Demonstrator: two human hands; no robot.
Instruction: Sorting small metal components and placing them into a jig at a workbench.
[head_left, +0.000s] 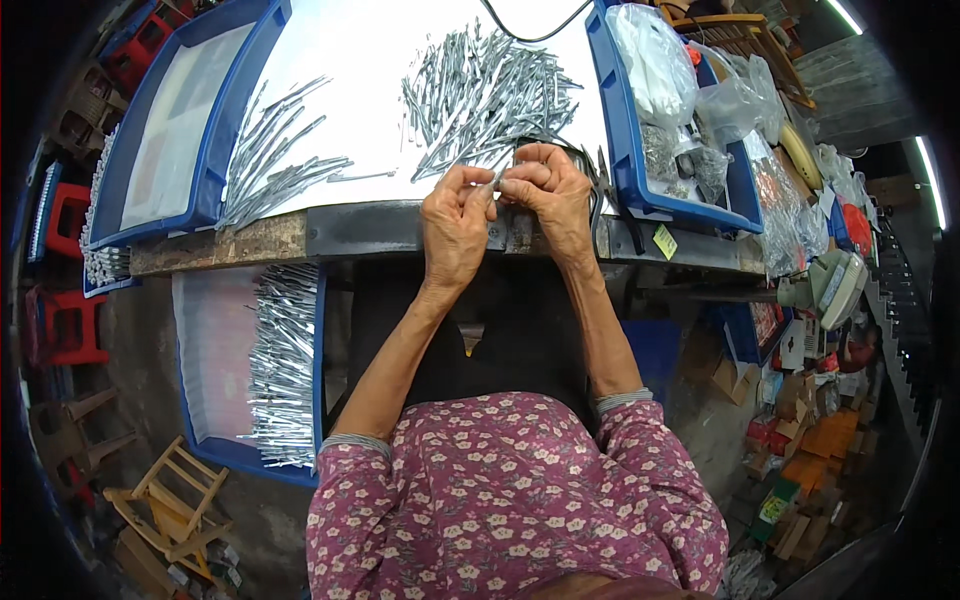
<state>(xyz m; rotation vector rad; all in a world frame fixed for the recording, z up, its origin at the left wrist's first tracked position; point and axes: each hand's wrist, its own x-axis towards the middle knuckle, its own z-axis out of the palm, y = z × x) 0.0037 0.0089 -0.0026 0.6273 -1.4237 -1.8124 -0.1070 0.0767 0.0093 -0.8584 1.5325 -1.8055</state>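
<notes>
A grey piece (500, 174) is pinched at twelve o'clock by fingers of the left hand (458, 222) and right hand (556, 200); work seems midway, a large heap (490, 92) being left beyond, a smaller heap (268, 183) at nine.

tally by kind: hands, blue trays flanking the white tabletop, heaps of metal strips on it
Hands: 2 (left hand, right hand)
Blue trays: 2 (left tray, right tray)
Heaps of metal strips: 2 (loosely spread left heap, centre heap)
Total: 6
</notes>
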